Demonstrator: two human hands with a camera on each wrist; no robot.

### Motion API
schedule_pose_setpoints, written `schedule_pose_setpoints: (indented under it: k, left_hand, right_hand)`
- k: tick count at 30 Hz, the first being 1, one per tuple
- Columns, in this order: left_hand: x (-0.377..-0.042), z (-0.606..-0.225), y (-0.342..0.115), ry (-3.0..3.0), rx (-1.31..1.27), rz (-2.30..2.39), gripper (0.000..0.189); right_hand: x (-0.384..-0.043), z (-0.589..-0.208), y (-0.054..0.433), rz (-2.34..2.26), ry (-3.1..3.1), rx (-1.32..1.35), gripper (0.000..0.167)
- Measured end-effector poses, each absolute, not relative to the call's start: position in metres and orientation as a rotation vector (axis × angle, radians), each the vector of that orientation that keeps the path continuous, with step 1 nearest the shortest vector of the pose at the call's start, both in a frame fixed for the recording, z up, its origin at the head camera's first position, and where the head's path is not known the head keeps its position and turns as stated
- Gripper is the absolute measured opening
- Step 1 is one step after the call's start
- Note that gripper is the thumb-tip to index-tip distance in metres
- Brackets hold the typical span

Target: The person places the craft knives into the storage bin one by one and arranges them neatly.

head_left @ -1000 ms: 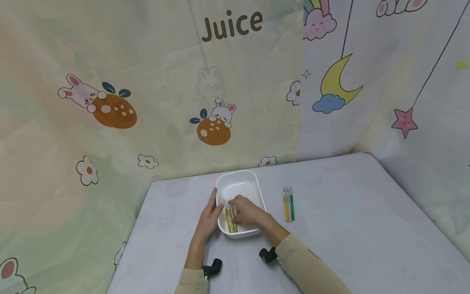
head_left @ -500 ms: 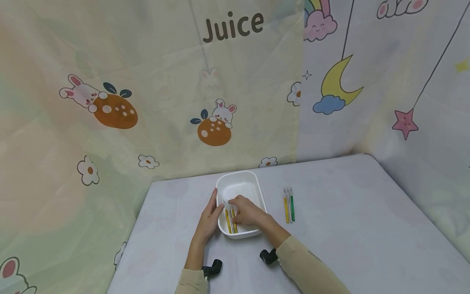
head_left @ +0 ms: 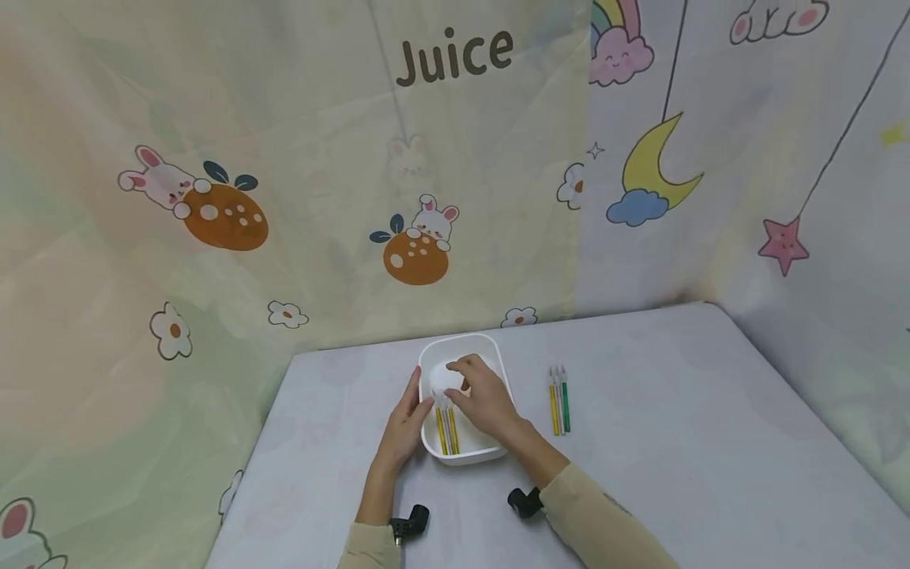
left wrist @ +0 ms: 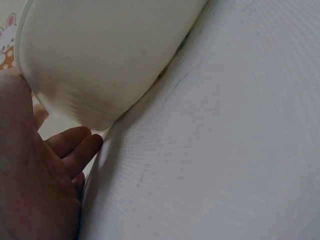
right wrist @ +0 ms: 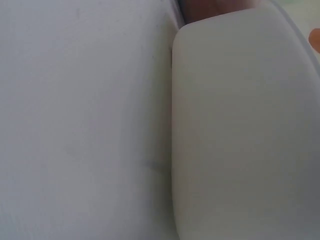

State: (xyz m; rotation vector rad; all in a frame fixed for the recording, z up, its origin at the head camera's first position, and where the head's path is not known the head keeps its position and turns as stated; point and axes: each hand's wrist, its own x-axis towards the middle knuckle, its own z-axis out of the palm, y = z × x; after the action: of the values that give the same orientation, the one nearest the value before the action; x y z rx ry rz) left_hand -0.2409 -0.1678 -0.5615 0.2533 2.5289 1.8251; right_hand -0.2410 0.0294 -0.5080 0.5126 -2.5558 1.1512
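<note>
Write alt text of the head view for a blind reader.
A person's left hand grips the left edge of a white rectangular tray holding slim yellow and pale pen-like sticks, the right hand hovering over it, thumb and fingers apart. Similar yellow, pale and green sticks lie to the right on a pale table.

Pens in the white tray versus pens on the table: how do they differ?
The tray pens lie inside the white tray, while the table pens lie on the tabletop to its right. The table pens include a green one; the tray pens show yellow but no green. The right hand is by the tray pens but touches no table pens. Both groups lie side by side, tips toward the tabletop's far edge.
</note>
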Motion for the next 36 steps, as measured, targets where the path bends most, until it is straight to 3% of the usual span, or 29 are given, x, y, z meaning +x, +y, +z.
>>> schedule_pose_setpoints:
  k: [5, 36]
  left_hand:
    - [-0.24, -0.561, -0.167, 2.532, 0.237, 1.817, 0.063]
    - [-0.242, -0.563, -0.167, 2.534, 0.24, 1.834, 0.063]
  right_hand:
    - [-0.239, -0.503, 0.038, 1.208, -2.465, 0.438, 0.039]
    - [-0.235, -0.508, 0.112, 1.306, -2.348, 0.195, 0.046]
